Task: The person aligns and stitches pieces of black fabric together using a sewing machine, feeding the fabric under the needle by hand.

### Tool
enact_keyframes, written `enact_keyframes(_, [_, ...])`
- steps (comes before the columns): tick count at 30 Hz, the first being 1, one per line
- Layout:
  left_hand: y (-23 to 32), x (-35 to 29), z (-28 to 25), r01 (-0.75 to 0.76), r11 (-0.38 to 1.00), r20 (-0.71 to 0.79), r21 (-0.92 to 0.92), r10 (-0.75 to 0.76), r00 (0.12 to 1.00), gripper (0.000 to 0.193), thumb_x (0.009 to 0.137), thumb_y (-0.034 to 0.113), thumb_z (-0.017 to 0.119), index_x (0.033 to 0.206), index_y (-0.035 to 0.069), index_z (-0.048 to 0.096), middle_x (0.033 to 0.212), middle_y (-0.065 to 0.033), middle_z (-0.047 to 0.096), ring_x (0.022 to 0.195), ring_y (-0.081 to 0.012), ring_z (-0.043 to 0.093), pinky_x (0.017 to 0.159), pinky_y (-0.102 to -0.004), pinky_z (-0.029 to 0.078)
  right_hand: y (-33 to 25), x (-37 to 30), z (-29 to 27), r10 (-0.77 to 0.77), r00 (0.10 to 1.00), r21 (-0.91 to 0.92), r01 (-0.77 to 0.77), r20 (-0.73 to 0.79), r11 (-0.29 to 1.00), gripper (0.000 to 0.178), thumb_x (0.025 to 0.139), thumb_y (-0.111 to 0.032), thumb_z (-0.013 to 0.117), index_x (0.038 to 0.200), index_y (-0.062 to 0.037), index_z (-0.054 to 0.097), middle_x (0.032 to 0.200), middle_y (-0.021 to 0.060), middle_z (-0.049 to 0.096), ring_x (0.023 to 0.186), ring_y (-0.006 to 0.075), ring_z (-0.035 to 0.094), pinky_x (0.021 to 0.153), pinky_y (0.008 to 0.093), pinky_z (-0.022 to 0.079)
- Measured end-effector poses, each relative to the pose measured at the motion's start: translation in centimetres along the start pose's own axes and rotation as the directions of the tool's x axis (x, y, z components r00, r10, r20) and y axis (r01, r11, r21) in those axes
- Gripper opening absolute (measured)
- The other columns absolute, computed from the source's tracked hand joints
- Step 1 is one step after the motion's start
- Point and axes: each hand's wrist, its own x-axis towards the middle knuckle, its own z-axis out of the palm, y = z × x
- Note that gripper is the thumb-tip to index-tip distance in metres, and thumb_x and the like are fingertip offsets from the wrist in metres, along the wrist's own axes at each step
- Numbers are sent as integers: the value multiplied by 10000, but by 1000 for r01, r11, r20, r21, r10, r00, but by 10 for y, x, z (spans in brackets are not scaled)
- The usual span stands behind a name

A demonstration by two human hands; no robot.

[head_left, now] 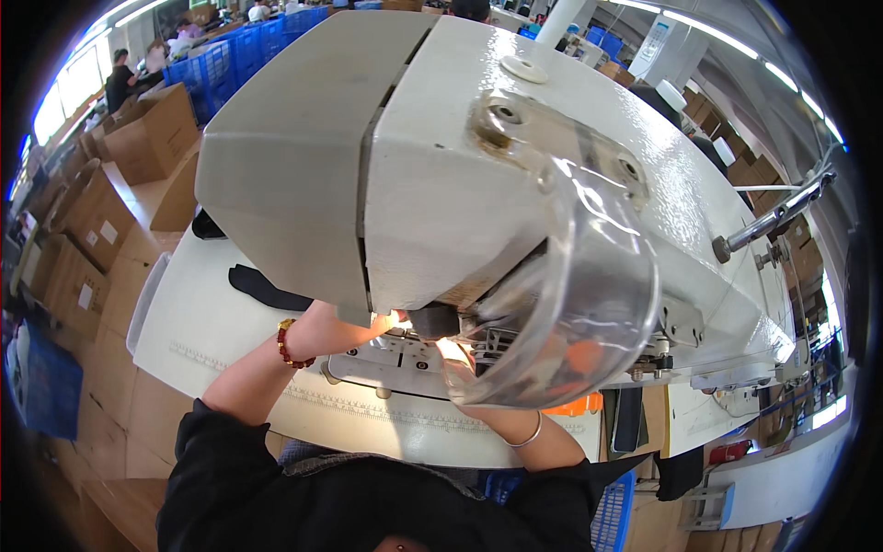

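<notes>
A big white sewing machine head [441, 156] fills the middle of the view and hides most of what lies under it. My left hand [354, 329], with a red bead bracelet on the wrist, reaches under the machine onto the metal plate [391, 361]. My right hand [457, 361], a silver bangle on its wrist, lies behind the clear plastic guard [589, 304] close to the needle area. The fingers of both hands are hidden by the machine and guard, so what they hold cannot be seen. A dark piece of fabric [262, 287] lies on the white table [202, 340] to the left.
Brown cardboard boxes [138, 138] stand at the left, blue crates [239, 46] behind them, and other people work far back. A metal lever [773, 221] sticks out at the right. A blue basket [612, 520] sits below the table's front edge.
</notes>
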Motion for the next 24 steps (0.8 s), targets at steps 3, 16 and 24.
enact_keyframes(3, [0, 2, 4, -40, 999, -72, 25, 42, 997, 349, 755, 97, 782, 1039, 0, 606, 821, -75, 637, 702, -198, 598, 619, -313, 479, 5, -1, 7, 60, 998, 37, -59, -25, 998, 470, 739, -39, 709, 1189, 41, 598, 1044, 130, 643, 941, 232, 620, 853, 328, 521])
enact_keyframes(16, [-9, 6, 5, -160, 982, -111, 98, 171, 979, 405, 713, 69, 788, 1070, 12, 607, 984, -98, 630, 825, -230, 610, 703, -328, 495, -2, -28, 24, 309, 946, 216, -283, -97, 935, 426, 758, 29, 673, 1180, 44, 620, 959, 145, 658, 810, 226, 643, 773, 330, 531])
enact_keyframes(24, [-55, 15, -20, 4, 983, -93, -185, -22, 995, 351, 769, 35, 720, 1101, 8, 610, 1108, -110, 612, 991, -261, 584, 869, -367, 473, 4, 26, -16, 206, 954, -3, -212, -219, 977, 408, 683, 109, 614, 1061, -14, 705, 820, 106, 627, 630, 234, 580, 623, 312, 501])
